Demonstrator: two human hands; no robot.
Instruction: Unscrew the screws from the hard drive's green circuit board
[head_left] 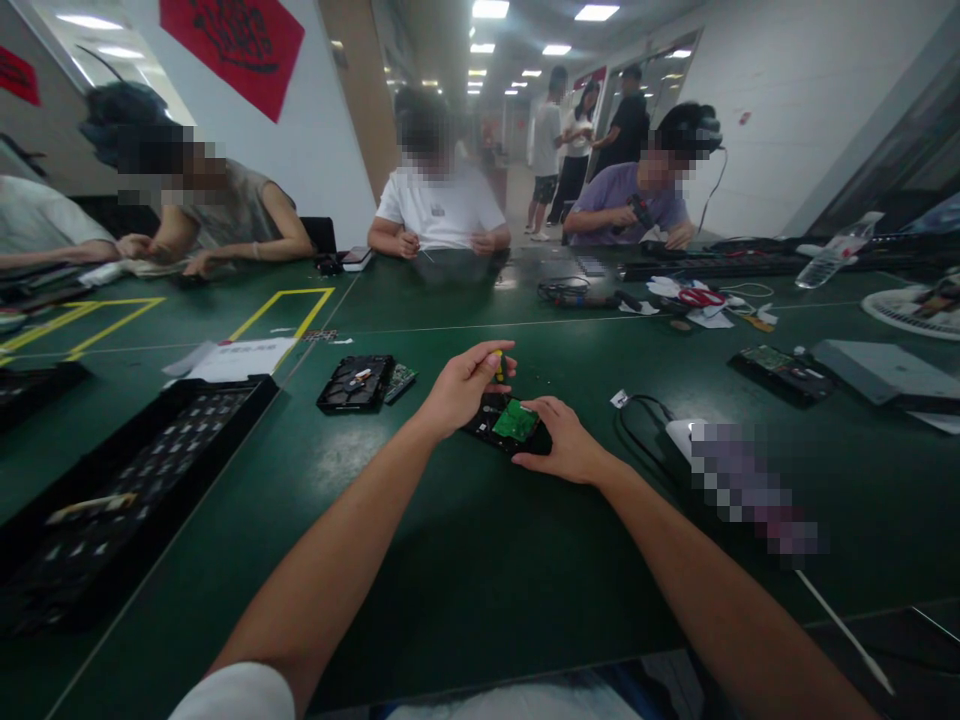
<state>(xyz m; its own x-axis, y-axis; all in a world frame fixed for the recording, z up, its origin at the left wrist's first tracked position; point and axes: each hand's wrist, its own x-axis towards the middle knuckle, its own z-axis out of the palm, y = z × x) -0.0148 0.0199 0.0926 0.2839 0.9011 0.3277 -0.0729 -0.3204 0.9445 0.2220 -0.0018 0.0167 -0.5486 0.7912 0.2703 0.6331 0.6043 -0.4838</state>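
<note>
A hard drive [489, 428] with a green circuit board [516, 421] facing up lies on the table in front of me. My left hand [459, 388] is closed round the yellow and black handle of a screwdriver [499, 367], upright over the drive's far left part. The screwdriver's tip is hidden, so I cannot tell whether it touches a screw. With thumb and fingers at its right edge, my right hand [564, 440] grips the drive. To the left, another black drive [355, 383] lies beside a small loose circuit board [400, 381].
A long black tray [142, 480] with small pieces stands at left. On the right are a partly blurred white device [679, 436] with a cable, another drive [781, 372] and a grey box [885, 368]. Farther off are a bottle [836, 255] and several people seated across the table.
</note>
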